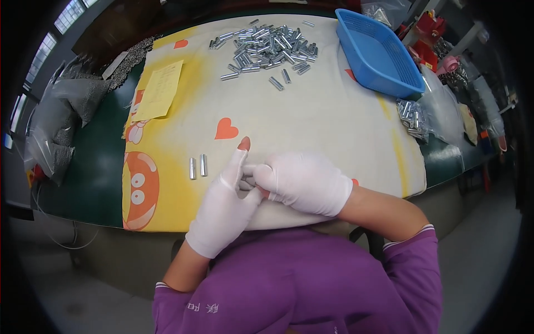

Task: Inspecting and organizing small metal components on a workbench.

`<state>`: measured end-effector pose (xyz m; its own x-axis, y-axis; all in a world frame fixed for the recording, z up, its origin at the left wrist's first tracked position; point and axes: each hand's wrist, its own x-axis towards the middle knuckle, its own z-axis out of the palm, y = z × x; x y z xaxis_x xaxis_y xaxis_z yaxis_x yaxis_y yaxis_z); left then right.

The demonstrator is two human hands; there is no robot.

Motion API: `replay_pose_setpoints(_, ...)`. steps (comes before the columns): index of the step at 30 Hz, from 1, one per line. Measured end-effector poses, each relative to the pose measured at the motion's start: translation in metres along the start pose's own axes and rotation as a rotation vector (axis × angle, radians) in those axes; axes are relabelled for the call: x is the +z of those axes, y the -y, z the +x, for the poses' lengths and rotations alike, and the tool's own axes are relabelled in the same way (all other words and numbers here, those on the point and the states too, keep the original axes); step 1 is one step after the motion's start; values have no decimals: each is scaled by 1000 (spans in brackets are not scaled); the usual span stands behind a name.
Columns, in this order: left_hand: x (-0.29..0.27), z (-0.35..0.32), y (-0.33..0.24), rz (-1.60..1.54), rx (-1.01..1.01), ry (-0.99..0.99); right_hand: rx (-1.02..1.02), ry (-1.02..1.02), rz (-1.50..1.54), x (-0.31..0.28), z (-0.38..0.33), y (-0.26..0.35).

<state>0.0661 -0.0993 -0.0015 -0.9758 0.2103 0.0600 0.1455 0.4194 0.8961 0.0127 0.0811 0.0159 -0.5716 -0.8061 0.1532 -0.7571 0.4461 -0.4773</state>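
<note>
Touching: left hand, right hand, gloved; anything held, cannot tell. Lying left of both, nearer the left: two metal tubes on cloth, long axes pointing forward.

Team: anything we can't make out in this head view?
All in the head view:
- What, if anything, is held: the left hand and right hand overlap and hide it.
- Bottom of the metal cylinder pile: upper pieces cover it.
- Writing on the yellow paper: too small.
- Lower purple shirt: cut off by the bottom edge.
</note>
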Motion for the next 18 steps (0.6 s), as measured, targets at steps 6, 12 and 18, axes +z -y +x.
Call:
replay_pose_setpoints(6, -2, 3, 7, -155, 35, -147, 21, -219, -244, -16, -21, -17)
replay_pose_setpoints(12, 3, 5, 10, -108, -29, -113, 102, -373, -78, -9, -39, -39)
replay_pose_setpoints(18, 3, 3, 14, -136, -30, -139, 775, -524, 1496, -34, -55, -62)
